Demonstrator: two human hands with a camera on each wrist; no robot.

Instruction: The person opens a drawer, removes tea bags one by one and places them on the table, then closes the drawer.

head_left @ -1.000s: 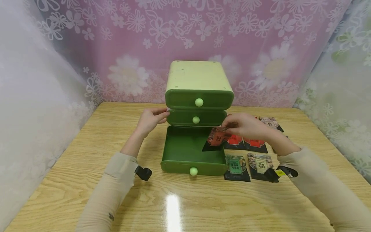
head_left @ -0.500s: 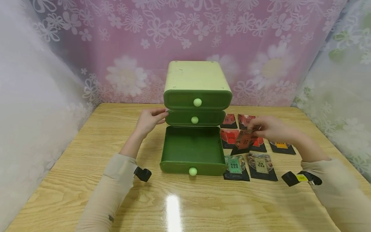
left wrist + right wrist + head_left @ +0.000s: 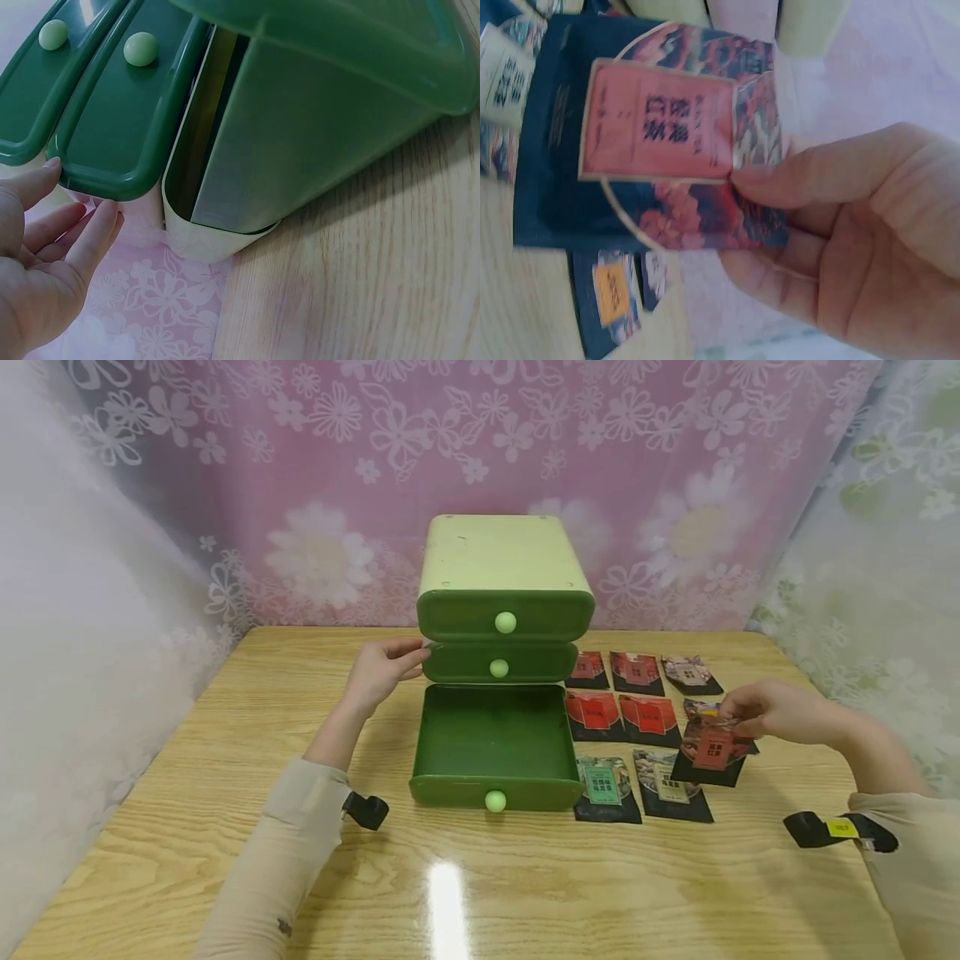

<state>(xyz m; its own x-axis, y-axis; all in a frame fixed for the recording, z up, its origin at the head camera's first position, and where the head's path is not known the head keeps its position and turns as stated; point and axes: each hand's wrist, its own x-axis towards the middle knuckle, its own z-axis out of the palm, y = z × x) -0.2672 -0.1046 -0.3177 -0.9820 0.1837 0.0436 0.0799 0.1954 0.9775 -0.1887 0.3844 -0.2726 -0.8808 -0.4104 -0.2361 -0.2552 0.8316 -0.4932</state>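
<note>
In the head view my right hand [image 3: 791, 714] holds a red and black tea sachet [image 3: 711, 753] above the right side of the table. Thumb and fingers pinch one short edge of it; the right wrist view shows its pink label [image 3: 660, 120] marked black tea. My left hand [image 3: 375, 677] pinches the left corner of the middle drawer [image 3: 461, 662] of a small green and cream cabinet [image 3: 502, 552]. Its thumb lies at the front edge, the fingers [image 3: 94, 232] behind it. The bottom drawer [image 3: 491, 739] is pulled out, its green floor bare.
Several tea sachets lie in rows right of the cabinet: red ones [image 3: 648, 718], a green-labelled one [image 3: 606, 789] and a cream-labelled one [image 3: 671, 797]. An orange-labelled sachet [image 3: 611, 289] is partly hidden behind the held one in the head view. The top drawer [image 3: 465, 614] is closed.
My right hand has carried the red tea sachet from over the bottom drawer to the right, past the red sachets. The left hand has stayed at the middle drawer.
</note>
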